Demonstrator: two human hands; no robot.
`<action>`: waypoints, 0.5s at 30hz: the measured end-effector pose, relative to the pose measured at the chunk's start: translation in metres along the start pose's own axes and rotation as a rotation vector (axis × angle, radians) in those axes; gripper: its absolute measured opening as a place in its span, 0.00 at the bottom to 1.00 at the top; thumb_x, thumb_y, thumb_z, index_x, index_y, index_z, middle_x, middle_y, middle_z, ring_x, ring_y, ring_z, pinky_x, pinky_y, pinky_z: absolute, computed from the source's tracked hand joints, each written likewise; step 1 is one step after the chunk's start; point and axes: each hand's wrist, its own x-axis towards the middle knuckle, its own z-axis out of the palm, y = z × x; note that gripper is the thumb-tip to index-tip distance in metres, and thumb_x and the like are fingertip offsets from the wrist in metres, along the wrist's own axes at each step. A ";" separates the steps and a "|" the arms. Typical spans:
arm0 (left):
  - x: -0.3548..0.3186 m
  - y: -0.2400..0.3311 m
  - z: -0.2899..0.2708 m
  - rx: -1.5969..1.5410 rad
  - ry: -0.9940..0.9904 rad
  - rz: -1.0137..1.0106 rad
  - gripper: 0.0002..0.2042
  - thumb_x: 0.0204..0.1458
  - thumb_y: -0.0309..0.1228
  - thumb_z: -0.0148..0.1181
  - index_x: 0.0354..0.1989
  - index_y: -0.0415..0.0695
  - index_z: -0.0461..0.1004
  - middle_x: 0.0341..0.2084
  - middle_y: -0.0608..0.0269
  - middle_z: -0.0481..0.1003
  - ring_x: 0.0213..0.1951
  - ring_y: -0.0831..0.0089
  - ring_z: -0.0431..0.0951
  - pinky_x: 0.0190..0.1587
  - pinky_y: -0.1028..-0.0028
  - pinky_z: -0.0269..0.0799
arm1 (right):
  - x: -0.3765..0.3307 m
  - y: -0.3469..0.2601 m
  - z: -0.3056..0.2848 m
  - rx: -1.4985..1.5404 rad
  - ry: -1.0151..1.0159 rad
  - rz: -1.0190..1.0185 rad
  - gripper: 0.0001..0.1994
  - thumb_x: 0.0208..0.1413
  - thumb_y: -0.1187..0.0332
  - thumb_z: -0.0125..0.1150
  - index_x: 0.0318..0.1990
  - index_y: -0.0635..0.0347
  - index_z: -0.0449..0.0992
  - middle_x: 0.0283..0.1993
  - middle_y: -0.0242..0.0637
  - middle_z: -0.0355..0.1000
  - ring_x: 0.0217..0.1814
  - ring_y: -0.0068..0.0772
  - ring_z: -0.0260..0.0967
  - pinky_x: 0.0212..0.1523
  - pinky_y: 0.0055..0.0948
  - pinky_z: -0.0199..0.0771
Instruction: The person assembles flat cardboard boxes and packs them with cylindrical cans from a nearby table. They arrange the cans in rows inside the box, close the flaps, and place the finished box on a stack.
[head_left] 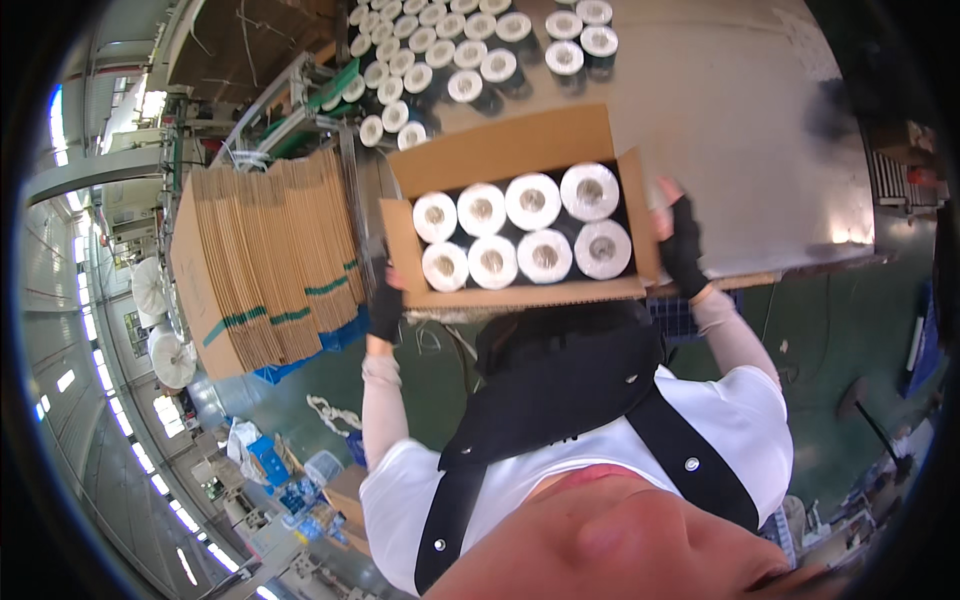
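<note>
An open cardboard box [515,297] sits at the near edge of the metal table, its flaps raised. Packed upright inside are several wrapped rolls [532,202] in two rows, with white round ends and dark sides. My left hand [387,305], in a black fingerless glove, grips the box's left end, its fingers partly hidden by the cardboard. At the opposite end my right hand [680,240], gloved the same way, presses against the right side flap with its fingers stretched along it. Both hands hold the box between them.
Many more rolls [465,85] stand on the far left of the metal table [720,110]. A stack of flattened cardboard boxes [270,260] rests on a blue support to the left. Machine framing [290,120] rises behind that stack. A pole stand [855,398] is on the green floor at right.
</note>
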 end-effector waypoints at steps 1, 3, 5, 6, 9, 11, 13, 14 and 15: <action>-0.019 0.041 0.000 0.119 -0.102 0.079 0.29 0.58 0.41 0.45 0.61 0.35 0.51 0.55 0.46 0.63 0.58 0.56 0.62 0.58 0.67 0.58 | 0.011 -0.037 0.008 0.051 -0.062 -0.123 0.27 0.49 0.69 0.56 0.59 0.57 0.61 0.60 0.50 0.58 0.64 0.47 0.53 0.63 0.40 0.50; -0.033 0.045 -0.003 0.374 -0.169 0.376 0.31 0.57 0.43 0.45 0.63 0.35 0.47 0.56 0.42 0.62 0.57 0.53 0.63 0.56 0.66 0.59 | 0.032 -0.058 0.050 -0.099 -0.227 -0.446 0.30 0.47 0.65 0.59 0.60 0.56 0.60 0.64 0.51 0.51 0.68 0.53 0.44 0.66 0.48 0.41; -0.024 0.019 -0.004 0.527 -0.170 0.571 0.31 0.55 0.44 0.48 0.62 0.36 0.53 0.55 0.37 0.60 0.53 0.47 0.66 0.51 0.62 0.65 | 0.050 -0.055 0.113 -0.162 -0.316 -0.570 0.29 0.49 0.62 0.56 0.60 0.56 0.60 0.64 0.52 0.51 0.69 0.52 0.43 0.65 0.56 0.38; -0.014 0.032 -0.003 0.597 -0.165 0.609 0.28 0.55 0.44 0.49 0.58 0.37 0.58 0.53 0.37 0.62 0.51 0.47 0.67 0.49 0.62 0.66 | 0.063 -0.055 0.128 -0.197 -0.297 -0.594 0.28 0.49 0.62 0.55 0.60 0.56 0.60 0.65 0.52 0.51 0.69 0.52 0.43 0.65 0.58 0.37; 0.012 0.098 0.008 0.572 0.005 0.754 0.18 0.53 0.43 0.50 0.35 0.39 0.75 0.39 0.43 0.72 0.37 0.49 0.73 0.39 0.62 0.69 | 0.143 -0.050 0.149 -0.428 -0.035 -0.758 0.31 0.48 0.59 0.57 0.60 0.56 0.59 0.62 0.53 0.54 0.67 0.55 0.47 0.64 0.60 0.38; 0.030 0.100 0.020 0.706 0.073 0.603 0.17 0.54 0.43 0.49 0.31 0.39 0.75 0.33 0.46 0.74 0.32 0.50 0.74 0.36 0.63 0.69 | 0.165 -0.057 0.148 -0.372 -0.060 -0.585 0.30 0.44 0.60 0.58 0.58 0.57 0.62 0.57 0.52 0.59 0.63 0.52 0.52 0.62 0.60 0.37; 0.046 0.087 0.027 0.527 0.211 0.344 0.18 0.54 0.44 0.49 0.29 0.39 0.75 0.26 0.53 0.75 0.27 0.57 0.76 0.31 0.66 0.69 | 0.170 -0.052 0.143 -0.388 -0.060 -0.616 0.31 0.43 0.60 0.60 0.57 0.58 0.63 0.48 0.47 0.65 0.54 0.48 0.58 0.60 0.60 0.41; 0.056 0.043 0.028 -0.345 0.028 0.055 0.17 0.55 0.43 0.51 0.33 0.39 0.75 0.26 0.63 0.77 0.28 0.64 0.76 0.32 0.65 0.69 | 0.165 -0.055 0.144 -0.365 -0.078 -0.626 0.30 0.43 0.60 0.60 0.55 0.60 0.64 0.42 0.44 0.66 0.50 0.44 0.60 0.59 0.58 0.43; 0.049 0.042 0.019 -0.339 -0.205 0.071 0.18 0.54 0.44 0.53 0.39 0.39 0.74 0.32 0.59 0.76 0.36 0.63 0.75 0.38 0.65 0.68 | 0.161 -0.051 0.145 -0.357 -0.081 -0.608 0.29 0.43 0.60 0.61 0.54 0.61 0.65 0.40 0.42 0.67 0.47 0.43 0.61 0.59 0.57 0.44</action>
